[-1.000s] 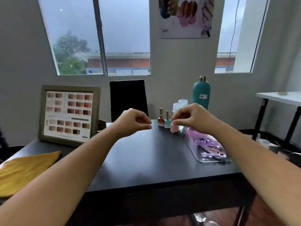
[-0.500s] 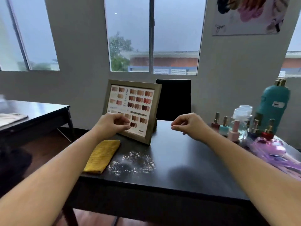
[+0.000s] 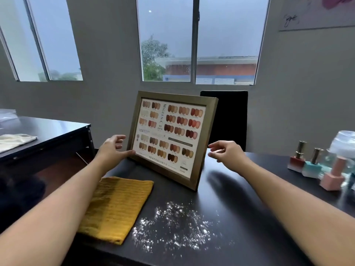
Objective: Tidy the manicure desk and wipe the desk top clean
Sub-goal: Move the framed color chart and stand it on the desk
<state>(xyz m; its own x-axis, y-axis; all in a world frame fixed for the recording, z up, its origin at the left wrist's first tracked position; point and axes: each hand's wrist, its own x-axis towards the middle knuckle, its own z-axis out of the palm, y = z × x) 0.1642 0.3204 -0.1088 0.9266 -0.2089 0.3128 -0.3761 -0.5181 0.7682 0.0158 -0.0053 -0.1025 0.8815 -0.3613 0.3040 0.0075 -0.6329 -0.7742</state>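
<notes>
A framed nail colour chart point(image 3: 171, 135) stands upright on the black desk point(image 3: 240, 217). My left hand point(image 3: 113, 148) is spread at the frame's left edge, its thumb touching the lower left corner. My right hand point(image 3: 226, 152) hovers open just right of the frame, apart from it. A folded yellow cloth point(image 3: 115, 204) lies on the desk's left front. White powder point(image 3: 176, 225) is scattered on the desk top beside the cloth.
Nail polish bottles in red point(image 3: 296, 158), teal point(image 3: 312, 164) and pink point(image 3: 333, 175) stand at the right with a clear jar point(image 3: 343, 144). A black chair point(image 3: 228, 118) is behind the desk. Another dark table point(image 3: 42, 135) stands to the left.
My view has swung left from the polish bottles to the chart. Both hands have uncurled and moved to either side of the frame; the left now touches it.
</notes>
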